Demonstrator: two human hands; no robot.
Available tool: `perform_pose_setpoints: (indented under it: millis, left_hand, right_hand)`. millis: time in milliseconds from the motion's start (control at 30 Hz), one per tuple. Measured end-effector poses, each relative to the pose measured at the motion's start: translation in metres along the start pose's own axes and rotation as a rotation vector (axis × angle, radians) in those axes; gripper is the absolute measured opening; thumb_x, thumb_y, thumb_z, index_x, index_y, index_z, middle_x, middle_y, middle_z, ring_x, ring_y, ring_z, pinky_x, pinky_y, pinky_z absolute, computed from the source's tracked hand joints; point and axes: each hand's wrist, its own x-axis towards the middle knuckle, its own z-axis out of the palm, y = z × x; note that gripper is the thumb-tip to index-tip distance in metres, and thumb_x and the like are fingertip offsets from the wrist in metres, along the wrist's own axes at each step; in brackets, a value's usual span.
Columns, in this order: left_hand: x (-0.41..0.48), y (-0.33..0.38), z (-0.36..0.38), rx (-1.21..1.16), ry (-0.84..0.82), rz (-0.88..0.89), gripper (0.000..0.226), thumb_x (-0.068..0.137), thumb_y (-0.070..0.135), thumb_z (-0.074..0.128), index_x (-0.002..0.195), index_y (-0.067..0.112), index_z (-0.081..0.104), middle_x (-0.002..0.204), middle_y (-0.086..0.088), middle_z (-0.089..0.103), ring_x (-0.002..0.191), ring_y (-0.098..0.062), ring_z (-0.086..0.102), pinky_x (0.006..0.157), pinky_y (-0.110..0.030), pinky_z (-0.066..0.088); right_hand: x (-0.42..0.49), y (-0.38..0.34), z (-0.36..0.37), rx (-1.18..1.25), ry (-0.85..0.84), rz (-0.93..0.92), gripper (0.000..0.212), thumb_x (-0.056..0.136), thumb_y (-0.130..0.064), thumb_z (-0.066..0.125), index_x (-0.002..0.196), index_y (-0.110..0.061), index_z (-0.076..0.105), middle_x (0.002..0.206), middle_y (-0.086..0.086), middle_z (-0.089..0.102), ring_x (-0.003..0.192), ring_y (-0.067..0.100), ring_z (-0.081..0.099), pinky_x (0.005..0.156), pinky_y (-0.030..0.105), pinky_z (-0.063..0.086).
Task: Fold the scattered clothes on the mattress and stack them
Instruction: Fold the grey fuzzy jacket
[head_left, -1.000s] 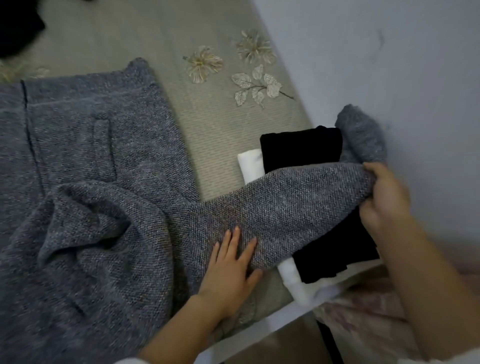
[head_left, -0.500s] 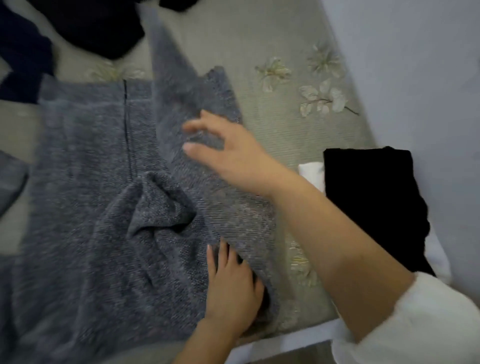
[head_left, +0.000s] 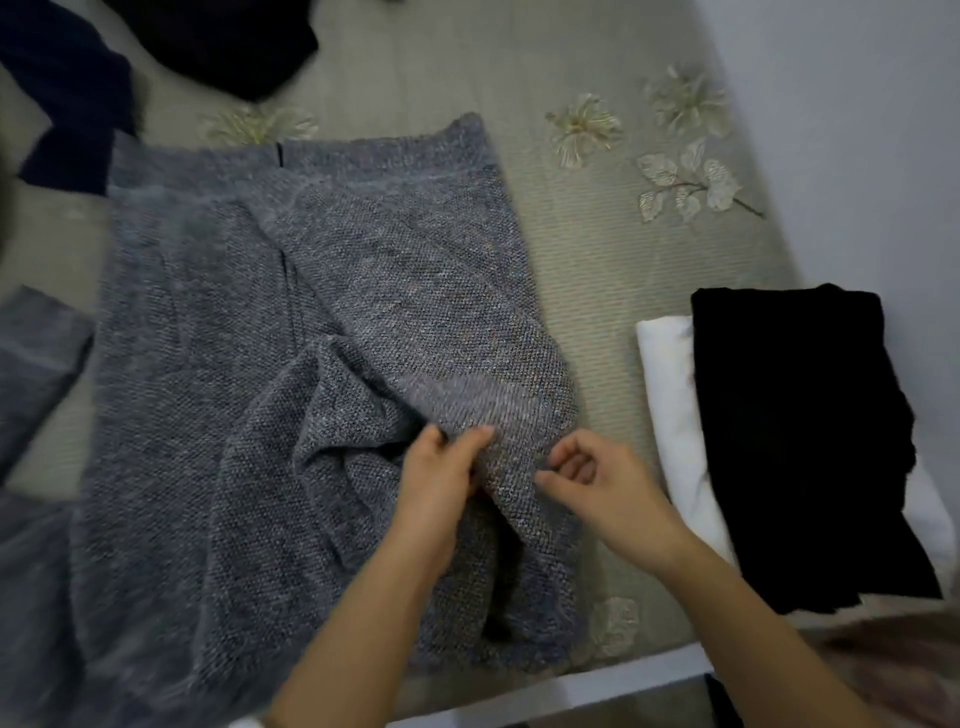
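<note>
here the left hand (head_left: 441, 480) pinches a fold of the grey sweater (head_left: 249, 364) spread on the mattress (head_left: 597, 270); the right hand (head_left: 602, 480), loosely curled, holds nothing, its thumb at the cloth, near the folded stack (head_left: 779, 415).

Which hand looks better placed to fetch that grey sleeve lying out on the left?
Left, probably. The left hand, pinching the grey sweater, is nearer that sleeve; the right hand sits by the sweater's right edge, loosely curled, and would have to cross over.
</note>
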Motion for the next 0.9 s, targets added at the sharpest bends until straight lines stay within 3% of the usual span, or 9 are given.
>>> perform_pose_setpoints:
  millis: [167, 233, 300, 367, 467, 600, 667, 800, 900]
  left_hand:
    - [0.004, 0.022, -0.022, 0.104, 0.319, 0.307, 0.022, 0.089, 0.001, 0.049, 0.091, 0.020, 0.059, 0.079, 0.007, 0.063, 0.067, -0.007, 0.058, 0.059, -0.021, 0.047]
    - [0.002, 0.016, -0.040, 0.210, 0.347, 0.159, 0.019, 0.089, 0.003, 0.049, 0.085, 0.020, 0.053, 0.077, 0.007, 0.053, 0.065, -0.009, 0.049, 0.059, -0.029, 0.042]
    - [0.003, 0.009, -0.057, 0.329, 0.242, -0.074, 0.024, 0.093, 0.007, 0.051, 0.109, 0.025, 0.054, 0.088, 0.003, 0.056, 0.077, -0.015, 0.054, 0.070, -0.037, 0.046]
    - [0.007, 0.017, -0.066, 0.356, 0.219, -0.123, 0.019, 0.095, 0.012, 0.052, 0.111, 0.022, 0.051, 0.086, -0.001, 0.059, 0.078, -0.019, 0.059, 0.070, -0.035, 0.050]
    - [0.028, 0.055, -0.069, 0.317, 0.350, 0.104, 0.015, 0.095, 0.019, 0.053, 0.106, 0.015, 0.061, 0.089, -0.002, 0.065, 0.079, -0.016, 0.062, 0.071, -0.031, 0.055]
    - [0.098, 0.089, -0.075, 0.481, 0.413, 0.224, 0.018, 0.087, 0.030, 0.057, 0.100, 0.019, 0.062, 0.090, -0.002, 0.060, 0.083, -0.020, 0.054, 0.075, -0.037, 0.045]
    - [0.134, 0.098, -0.074, 0.422, 0.423, 0.137, 0.015, 0.084, 0.030, 0.062, 0.079, 0.019, 0.054, 0.077, -0.010, 0.050, 0.078, -0.023, 0.047, 0.069, -0.034, 0.035]
    - [0.180, 0.123, -0.078, 0.105, 0.392, -0.061, 0.067, 0.076, 0.036, 0.077, 0.130, 0.009, 0.047, 0.116, -0.007, 0.060, 0.097, -0.024, 0.061, 0.071, -0.034, 0.050]
    - [0.179, 0.147, -0.073, -0.020, 0.254, -0.123, 0.049, 0.076, 0.032, 0.076, 0.118, 0.012, 0.059, 0.108, -0.008, 0.068, 0.089, -0.025, 0.067, 0.062, -0.040, 0.055]
  right_hand:
    - [-0.009, 0.002, 0.009, -0.016, 0.107, -0.037, 0.023, 0.079, -0.029, 0.075, 0.091, -0.026, 0.055, 0.083, -0.007, 0.053, 0.067, 0.004, 0.049, 0.062, 0.017, 0.043]
    - [-0.011, -0.001, 0.013, -0.127, 0.132, -0.060, 0.031, 0.080, -0.035, 0.073, 0.101, -0.028, 0.051, 0.093, -0.013, 0.048, 0.075, 0.001, 0.049, 0.065, 0.013, 0.042]
    - [-0.010, -0.005, 0.019, -0.227, 0.140, -0.095, 0.036, 0.083, -0.035, 0.069, 0.112, -0.026, 0.048, 0.102, -0.015, 0.043, 0.084, -0.001, 0.046, 0.069, 0.010, 0.038]
    - [-0.007, -0.009, 0.024, -0.285, 0.175, -0.106, 0.038, 0.087, -0.030, 0.064, 0.120, -0.022, 0.046, 0.111, -0.011, 0.038, 0.092, 0.003, 0.044, 0.076, 0.014, 0.038]
    - [0.000, -0.018, 0.028, -0.356, 0.311, -0.173, 0.045, 0.089, -0.026, 0.058, 0.129, -0.019, 0.039, 0.123, -0.007, 0.032, 0.108, 0.008, 0.037, 0.092, 0.027, 0.041]
    - [0.008, -0.035, 0.038, -0.483, 0.276, -0.206, 0.059, 0.092, -0.035, 0.053, 0.144, -0.021, 0.028, 0.150, -0.004, 0.015, 0.136, 0.010, 0.006, 0.114, 0.038, 0.011]
    - [0.011, -0.037, 0.048, -0.551, 0.177, -0.204, 0.063, 0.094, -0.040, 0.046, 0.149, -0.026, 0.017, 0.157, -0.006, 0.000, 0.141, 0.010, -0.011, 0.113, 0.036, -0.004]
    - [0.015, -0.023, 0.068, -0.640, 0.137, -0.223, 0.066, 0.091, -0.044, 0.042, 0.150, -0.026, 0.017, 0.160, -0.003, -0.001, 0.145, 0.016, -0.014, 0.114, 0.040, -0.007]
    - [0.016, -0.016, 0.071, -0.662, 0.155, -0.208, 0.070, 0.087, -0.048, 0.036, 0.150, -0.028, 0.014, 0.160, -0.004, -0.001, 0.146, 0.017, -0.010, 0.112, 0.042, -0.005]
